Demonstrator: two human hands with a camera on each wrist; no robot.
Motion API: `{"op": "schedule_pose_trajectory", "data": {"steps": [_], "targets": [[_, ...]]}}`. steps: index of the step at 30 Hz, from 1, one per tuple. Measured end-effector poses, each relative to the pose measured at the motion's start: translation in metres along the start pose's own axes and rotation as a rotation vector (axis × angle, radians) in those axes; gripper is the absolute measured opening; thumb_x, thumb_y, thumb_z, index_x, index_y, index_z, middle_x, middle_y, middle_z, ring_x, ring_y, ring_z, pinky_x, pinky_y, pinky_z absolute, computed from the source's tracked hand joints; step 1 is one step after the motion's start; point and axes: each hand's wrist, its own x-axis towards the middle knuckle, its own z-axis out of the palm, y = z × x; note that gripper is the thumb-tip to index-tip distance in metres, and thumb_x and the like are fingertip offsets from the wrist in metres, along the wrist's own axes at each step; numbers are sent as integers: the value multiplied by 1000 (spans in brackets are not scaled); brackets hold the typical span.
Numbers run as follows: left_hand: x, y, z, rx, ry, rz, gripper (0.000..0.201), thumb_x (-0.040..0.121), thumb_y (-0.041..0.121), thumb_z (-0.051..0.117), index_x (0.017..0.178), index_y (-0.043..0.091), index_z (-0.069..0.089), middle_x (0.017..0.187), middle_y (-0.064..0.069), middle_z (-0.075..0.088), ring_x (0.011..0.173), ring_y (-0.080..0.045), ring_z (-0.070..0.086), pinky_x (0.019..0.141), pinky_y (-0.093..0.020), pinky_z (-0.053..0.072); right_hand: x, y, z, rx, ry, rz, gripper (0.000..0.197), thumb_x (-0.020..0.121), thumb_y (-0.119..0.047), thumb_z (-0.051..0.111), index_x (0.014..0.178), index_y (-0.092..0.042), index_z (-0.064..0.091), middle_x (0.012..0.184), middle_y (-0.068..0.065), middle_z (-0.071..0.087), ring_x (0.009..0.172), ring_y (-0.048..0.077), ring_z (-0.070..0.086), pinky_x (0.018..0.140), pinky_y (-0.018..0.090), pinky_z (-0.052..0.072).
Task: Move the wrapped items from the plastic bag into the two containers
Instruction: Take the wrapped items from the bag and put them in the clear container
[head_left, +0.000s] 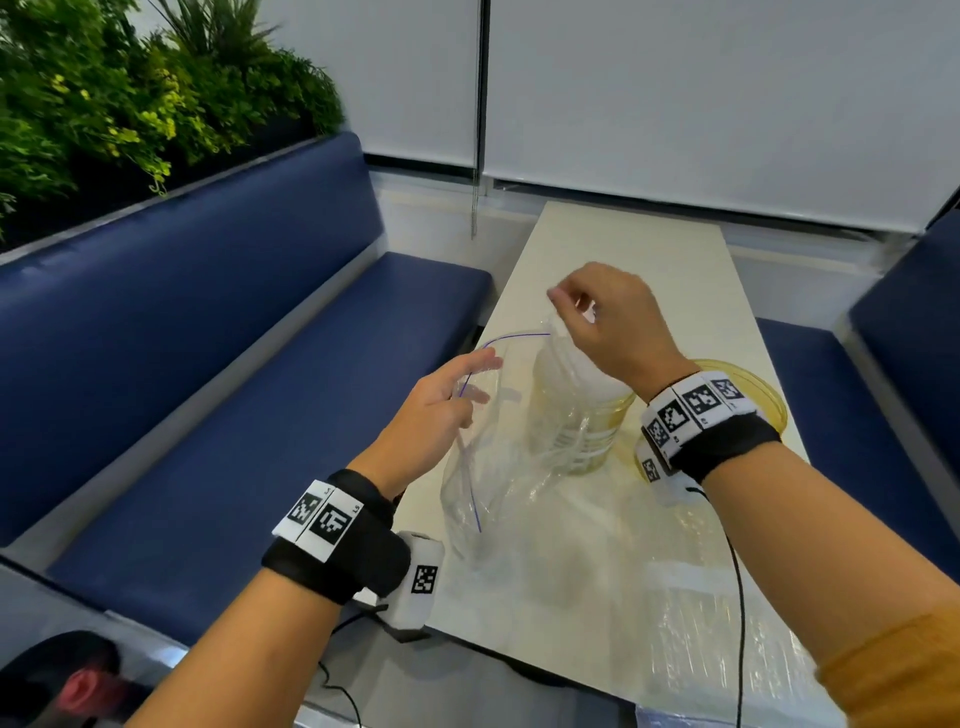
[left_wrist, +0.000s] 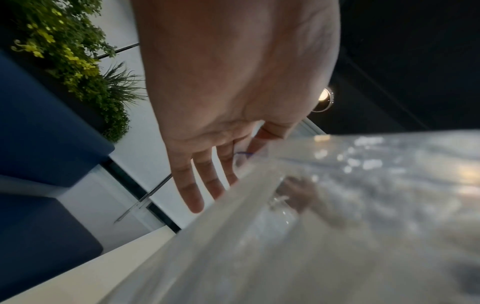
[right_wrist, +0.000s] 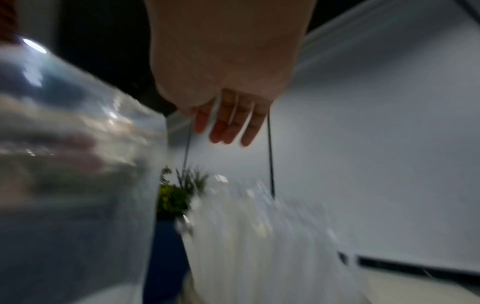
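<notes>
The left hand (head_left: 434, 415) pinches the near edge of the clear plastic bag (head_left: 498, 467) at its mouth, where a thin blue line runs along the rim; in the left wrist view its other fingers (left_wrist: 192, 185) hang straight and loosely spread beside the film. The right hand (head_left: 608, 322) is raised over the far side of the mouth, thumb and forefinger pinching the opposite edge of the bag, the remaining fingers loosely curled. Between the two hands the mouth is pulled wide. The bag lies on the pale surface (head_left: 649, 249), its lower part spread toward the person, and pale wrapped items (head_left: 571, 447) show through the film as a blurred bundle. A yellowish transparent container (head_left: 608, 415) stands behind the bag, partly seen through it, and a second container (head_left: 763, 395) sits just beyond the right wrist, largely hidden. Both wrists wear black bands with printed markers. A blue bench (head_left: 208, 364) runs along the left of the surface.
</notes>
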Motion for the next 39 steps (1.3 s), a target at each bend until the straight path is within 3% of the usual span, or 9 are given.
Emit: {"op": "schedule_pose_trajectory", "data": {"steps": [5, 8, 10, 16, 21, 24, 29, 34, 39], "targets": [[-1, -6, 1, -150, 76, 2, 66, 86, -4, 36, 140, 27, 58, 137, 13, 63, 121, -8, 62, 102, -34, 50, 2, -74, -8, 17, -420, -246, 28, 83, -25, 61, 60, -11, 68, 52, 3, 61, 51, 26, 52, 61, 36, 48], [-1, -10, -1, -252, 114, -6, 66, 89, -15, 30, 139, 17, 58, 129, 12, 64, 102, 11, 66, 82, -16, 55, -16, -100, 2, -117, -769, -282, 19, 83, -11, 64, 92, -16, 80, 91, 2, 76, 86, 25, 66, 83, 32, 51], [-1, -15, -2, -296, 133, -20, 69, 85, -16, 30, 138, 17, 60, 133, 6, 65, 114, -3, 66, 84, -22, 59, -25, -107, 12, -170, -976, -226, 39, 82, -9, 73, 121, -16, 71, 120, 3, 68, 112, 24, 60, 93, 30, 46], [-1, -21, -2, -315, 138, -49, 71, 88, -16, 28, 139, 22, 61, 130, 13, 67, 128, -18, 59, 106, -40, 51, -49, -114, 47, -100, -1298, -159, 67, 64, -25, 91, 124, -21, 62, 118, 1, 61, 109, 25, 60, 92, 39, 54], [0, -20, -5, -294, 145, -60, 66, 93, -14, 31, 135, 26, 62, 120, 18, 67, 120, -16, 62, 109, -47, 50, -56, -117, 49, -122, -1306, -118, 34, 84, -26, 78, 107, -10, 59, 84, -5, 41, 73, 17, 44, 59, 26, 36], [0, -21, -9, -287, 145, -44, 64, 93, -13, 32, 138, 20, 62, 124, 15, 68, 112, -5, 64, 111, -48, 48, -52, -113, 48, -16, -1275, -83, 26, 92, -19, 67, 76, -21, 48, 76, -6, 46, 76, 22, 48, 70, 33, 42], [4, -31, -13, -297, 168, -21, 60, 92, -12, 33, 133, 17, 66, 129, 3, 71, 111, -2, 67, 109, -43, 48, -36, -105, 31, 251, -1171, 13, 9, 100, -24, 61, 103, -16, 59, 100, -1, 59, 90, 22, 54, 83, 32, 42], [1, -33, -14, -345, 139, 77, 36, 105, 33, 47, 128, 17, 70, 120, 2, 75, 111, -7, 69, 86, -17, 56, -28, -92, 21, 380, -1014, 155, 26, 102, -32, 55, 127, -24, 59, 127, -4, 61, 113, 17, 57, 101, 31, 43], [-1, -44, -15, -319, 12, 146, 63, 80, 53, 68, 135, 23, 61, 131, 8, 70, 123, -8, 64, 97, -23, 52, -20, -87, 13, 421, -795, 235, 30, 102, -24, 57, 130, -15, 62, 111, -9, 62, 89, 0, 58, 80, 18, 43]]}}
